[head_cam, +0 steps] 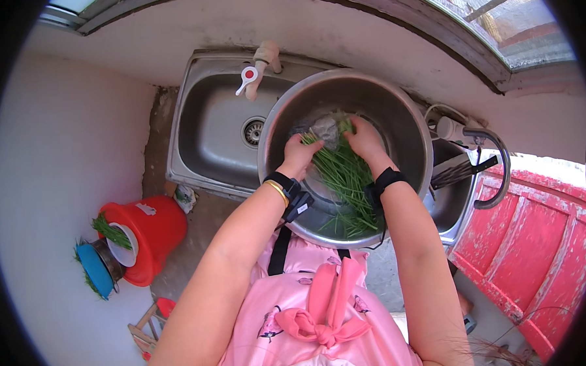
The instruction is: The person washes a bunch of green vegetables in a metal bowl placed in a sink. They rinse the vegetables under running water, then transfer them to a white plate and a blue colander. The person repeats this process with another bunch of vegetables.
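Observation:
A large stainless steel basin (402, 104) rests over the right part of the sink in front of me. Inside it lies a bundle of long, thin green stalks, apparently chives (344, 176), reaching toward the near wall of the basin. My left hand (299, 155) grips the far left end of the bundle, thumb on top. At its far right end, my right hand (367, 139) has its fingers closed around some of the greens. A crumpled clear plastic bag (325, 130) sits between my hands, partly behind the stalks.
Left of the basin, the metal sink (207, 123) has a tap (263, 61) above it. A cleaver (452, 173) lies by a curved spout (503, 159) at right. A red bucket (163, 233) stands left, near a white bowl (124, 249) of greens and a blue basin (93, 270).

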{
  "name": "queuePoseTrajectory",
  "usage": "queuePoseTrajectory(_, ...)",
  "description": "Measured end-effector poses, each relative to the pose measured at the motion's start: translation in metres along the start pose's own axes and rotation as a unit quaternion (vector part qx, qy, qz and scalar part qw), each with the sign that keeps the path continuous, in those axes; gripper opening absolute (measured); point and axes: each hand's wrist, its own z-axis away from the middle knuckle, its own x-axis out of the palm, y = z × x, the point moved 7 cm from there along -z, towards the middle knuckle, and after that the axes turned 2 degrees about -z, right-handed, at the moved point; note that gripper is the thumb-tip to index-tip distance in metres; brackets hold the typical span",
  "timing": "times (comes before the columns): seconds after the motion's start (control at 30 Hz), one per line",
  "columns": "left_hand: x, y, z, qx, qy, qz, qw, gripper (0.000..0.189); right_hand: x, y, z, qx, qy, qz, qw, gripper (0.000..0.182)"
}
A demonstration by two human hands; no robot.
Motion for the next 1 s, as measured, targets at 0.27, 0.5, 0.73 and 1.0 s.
queuePoseTrajectory(0.27, 0.021, 0.011, -0.004, 0.036, -0.106, 0.247, 0.963, 0.042, 0.032, -0.022, 0.027, -0.158, -0.042, 0.165, 0.973, 0.059)
queuePoseTrajectory(0.5, -0.01, 0.038, 0.028, 0.185, 0.134, -0.204, 0.952, 0.038, -0.014, -0.042, 0.044, -0.161, 0.093, 0.268, 0.945, 0.042)
queuePoseTrajectory(0.73, -0.025, -0.007, 0.014, 0.047, 0.128, -0.148, 0.98, 0.041, 0.042, -0.067, 0.086, -0.251, -0.102, 0.304, 0.914, 0.025)
queuePoseTrajectory(1.0, -0.031, -0.011, 0.012, 0.086, 0.133, -0.065, 0.985, 0.044, -0.004, -0.045, 0.051, -0.059, -0.073, 0.098, 0.991, 0.026)
